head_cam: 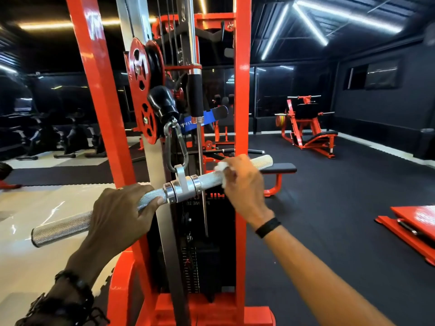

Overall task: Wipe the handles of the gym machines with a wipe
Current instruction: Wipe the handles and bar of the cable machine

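- Knurled steel bar (207, 178) hangs level-ish from a carabiner (176, 147) on the red cable machine (242, 114), tilting up toward the right end.
- Left hand (117, 212) is wrapped right round the bar's left grip, fingers curled over the top, thumb pressed along the steel near the centre collars (181, 189) — that's the steadying hand.
- Right hand (242, 182) is clamped over the right grip with the white wipe (221, 167) bunched under the fingers; bits of it peek out at the top and beside the thumb.
- So the wipe is on the bar, touching the right grip, roughly midway between the collars and the bare right tip.
- Step in hand, as I read it: scrubbing the right half of this handle while the left holds it from swinging.
- Right tip beyond the hand looks uncovered; whether it's been cleaned, can't tell.
- Next move likely calls for sliding the wipe out along the grip to that tip, keeping the squeeze on so the cloth bites into the knurling.
- After that, a swap: the left grip sits under the bare palm, so the hands need to trade roles.
- Watch the hanging bar; it pivots at the swivel, so the steadying grip has to stay firm.
- More red machines (306, 128) wait across the black floor.
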Demonstrator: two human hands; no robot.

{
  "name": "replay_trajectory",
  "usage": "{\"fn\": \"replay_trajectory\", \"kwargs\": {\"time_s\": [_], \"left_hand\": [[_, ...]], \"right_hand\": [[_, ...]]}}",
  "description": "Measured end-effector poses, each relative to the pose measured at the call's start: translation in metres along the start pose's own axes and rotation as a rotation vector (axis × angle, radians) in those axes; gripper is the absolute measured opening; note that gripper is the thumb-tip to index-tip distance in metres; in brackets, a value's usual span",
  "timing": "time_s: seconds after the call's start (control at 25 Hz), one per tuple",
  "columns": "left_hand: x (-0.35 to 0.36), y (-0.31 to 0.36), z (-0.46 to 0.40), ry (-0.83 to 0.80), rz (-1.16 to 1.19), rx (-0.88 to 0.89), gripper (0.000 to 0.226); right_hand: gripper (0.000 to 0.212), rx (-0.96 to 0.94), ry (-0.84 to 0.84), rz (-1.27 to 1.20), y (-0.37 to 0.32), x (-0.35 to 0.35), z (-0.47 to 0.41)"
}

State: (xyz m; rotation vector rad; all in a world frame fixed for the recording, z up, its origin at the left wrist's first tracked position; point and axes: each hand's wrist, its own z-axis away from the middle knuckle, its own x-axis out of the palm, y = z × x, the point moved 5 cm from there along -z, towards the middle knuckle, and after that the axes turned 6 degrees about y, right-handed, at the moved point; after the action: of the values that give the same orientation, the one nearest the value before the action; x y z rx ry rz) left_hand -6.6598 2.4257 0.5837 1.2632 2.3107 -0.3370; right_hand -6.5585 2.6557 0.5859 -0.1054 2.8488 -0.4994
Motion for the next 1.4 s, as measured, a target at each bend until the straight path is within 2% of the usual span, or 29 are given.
{"fn": "replay_trajectory", "kwargs": {"time_s": [0.16, 0.24, 0.32, 0.44, 0.52, 0.64, 0.8, 0.92, 1.0, 1.08, 1.16, 1.24, 1.32, 1.4], "left_hand": [[-0.002, 0.002, 0.002, 0.016, -0.070, 0.005, 0.044], [-0.002, 0.001, 0.001, 0.023, -0.066, -0.007, 0.044], [-0.001, 0.002, 0.000, 0.023, -0.055, -0.043, 0.044], [0.000, 0.004, -0.002, 0.018, -0.010, -0.062, 0.045], [-0.003, 0.002, -0.001, 0.016, 0.030, -0.078, 0.039], [-0.002, 0.002, 0.003, -0.014, 0.052, -0.106, 0.033], [-0.007, 0.004, 0.002, -0.035, -0.012, -0.089, 0.040], [-0.006, 0.000, -0.006, -0.220, -0.086, -0.186, 0.050], [0.001, -0.008, -0.008, -0.360, -0.118, -0.258, 0.054], [0.005, -0.011, -0.009, -0.421, -0.111, -0.279, 0.052], [0.004, -0.013, -0.009, -0.390, -0.108, -0.261, 0.047], [-0.002, -0.012, -0.007, -0.296, -0.069, -0.237, 0.042], [-0.010, -0.011, -0.005, -0.207, -0.010, -0.209, 0.040], [-0.015, -0.010, -0.003, -0.170, 0.004, -0.190, 0.035]], "right_hand": [[0.013, 0.304, 0.074, 0.233, 0.083, -0.033, -0.028], [0.014, 0.394, 0.078, 0.232, 0.092, -0.034, -0.028], [0.014, 0.315, 0.079, 0.105, 0.058, -0.018, -0.015], [0.013, 0.085, -0.014, -0.137, -0.017, 0.019, 0.018], [0.016, 0.044, -0.039, -0.213, -0.036, 0.026, 0.024], [0.010, 0.025, 0.038, -0.117, -0.005, 0.010, 0.014], [0.012, 0.312, 0.142, 0.063, 0.079, -0.014, -0.019], [0.014, 0.421, 0.148, 0.080, 0.094, -0.016, -0.028], [0.015, 0.325, 0.124, -0.011, 0.060, -0.006, -0.020], [0.015, 0.142, 0.040, -0.125, 0.009, 0.013, -0.002], [0.017, 0.047, -0.074, -0.224, -0.030, 0.029, 0.015], [0.018, 0.018, -0.103, -0.275, -0.038, 0.031, 0.017], [0.015, 0.018, -0.054, -0.224, -0.017, 0.021, 0.011], [0.014, 0.118, 0.049, -0.134, 0.022, 0.005, -0.003]]}}
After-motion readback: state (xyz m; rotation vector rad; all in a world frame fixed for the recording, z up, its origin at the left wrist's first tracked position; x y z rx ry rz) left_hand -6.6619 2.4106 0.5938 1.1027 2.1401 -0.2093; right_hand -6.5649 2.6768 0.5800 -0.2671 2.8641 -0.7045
